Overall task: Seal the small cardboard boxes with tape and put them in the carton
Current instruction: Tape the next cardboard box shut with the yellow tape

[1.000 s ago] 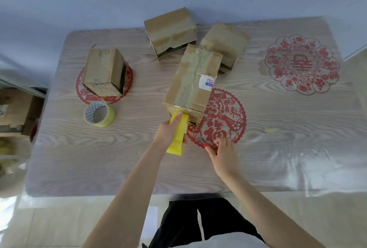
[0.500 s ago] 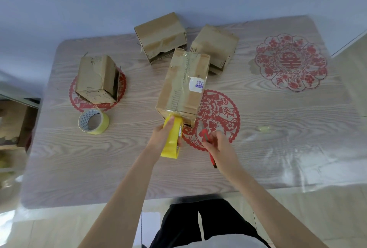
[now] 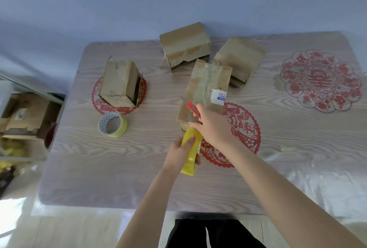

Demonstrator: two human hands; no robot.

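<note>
The right hand (image 3: 214, 128) is clamped round a red knife (image 3: 193, 109), just above the left hand (image 3: 179, 153), which grips the yellow tape (image 3: 188, 165) stretched from the box (image 3: 206, 88) lying just beyond both on the surface (image 3: 119, 168). If the tape goes slack, the blade could slip toward the left thumb or gouge the cardboard.

Red paper-cuts (image 3: 320, 80) lie flat on the wood-grain table (image 3: 119, 168).

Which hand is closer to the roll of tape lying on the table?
Left. The left hand is right of the tape roll, nearer the person; the right hand with the red cutter is farther right.
</note>
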